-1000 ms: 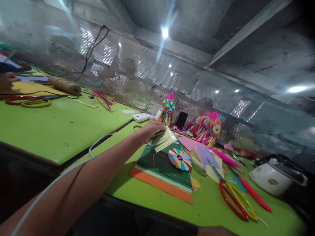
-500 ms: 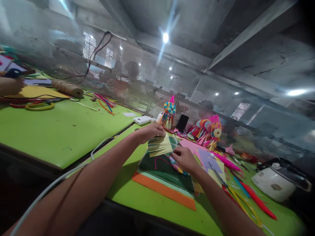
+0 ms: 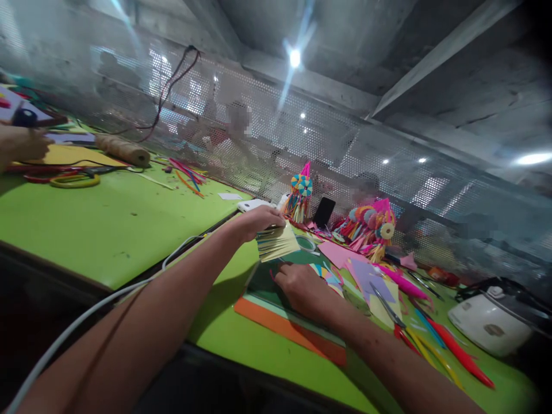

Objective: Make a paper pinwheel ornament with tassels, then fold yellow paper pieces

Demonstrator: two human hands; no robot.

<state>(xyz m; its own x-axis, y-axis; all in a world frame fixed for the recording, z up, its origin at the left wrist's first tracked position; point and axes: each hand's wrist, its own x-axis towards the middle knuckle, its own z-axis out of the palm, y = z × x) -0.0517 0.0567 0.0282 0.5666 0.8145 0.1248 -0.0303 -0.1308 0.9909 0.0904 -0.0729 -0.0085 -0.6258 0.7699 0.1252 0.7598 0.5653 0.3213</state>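
So the left hand (image 3: 264, 221) has its fingers pinched on the top edge of a pale yellow paper stack (image 3: 280, 242) that's sliced into fringe, and it's sitting just past the far side of the dark green sheet (image 3: 262, 283). The right hand (image 3: 304, 290) is over that same sheet with fingers curled down near a pink string (image 3: 272, 275); honestly can't tell if it's gripping the string or just resting there. My worry is the fringe: it's only held along one edge, so those loose strips could bend, tangle or rip if the left hand yanks or the right wrist brushes past. The multicoloured paper disc (image 3: 321, 270) is half hidden behind the right hand, and I'd guess a careless drag of that forearm could crease it. Same forearm runs close to the scissors (image 3: 387, 305), so swinging it sideways might knock them across the counter (image 3: 219, 325). Also, the white cable (image 3: 172, 253) runs alongside the left arm, and snagging it could jerk the hand mid-grip. The green sheet overlaps an orange sheet (image 3: 280, 323), and if they're loose, leaning on them could make the whole pile slide.
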